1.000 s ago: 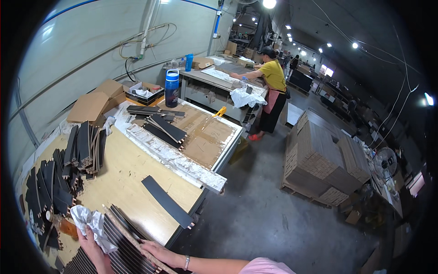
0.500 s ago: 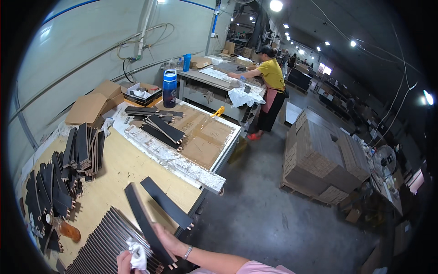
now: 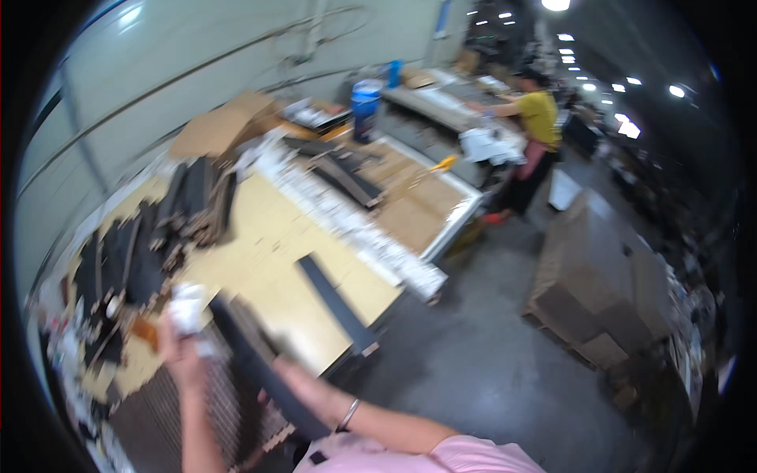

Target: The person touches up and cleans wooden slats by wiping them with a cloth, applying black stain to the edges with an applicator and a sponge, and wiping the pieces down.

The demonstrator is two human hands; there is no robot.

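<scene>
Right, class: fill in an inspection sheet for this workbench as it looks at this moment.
Surface: pale wooden bench, bare in the middle.
Job's things: long dark strip held across a stack of ribbed dark panels; white cloth.
Clutter: piles of dark strips, cardboard, another dark strip by the bench edge.
Hands: left hand grips the cloth; right hand holds the strip.
Cables: lines along the wall.
Surroundings: another person at a far bench, stacked boxes.
</scene>
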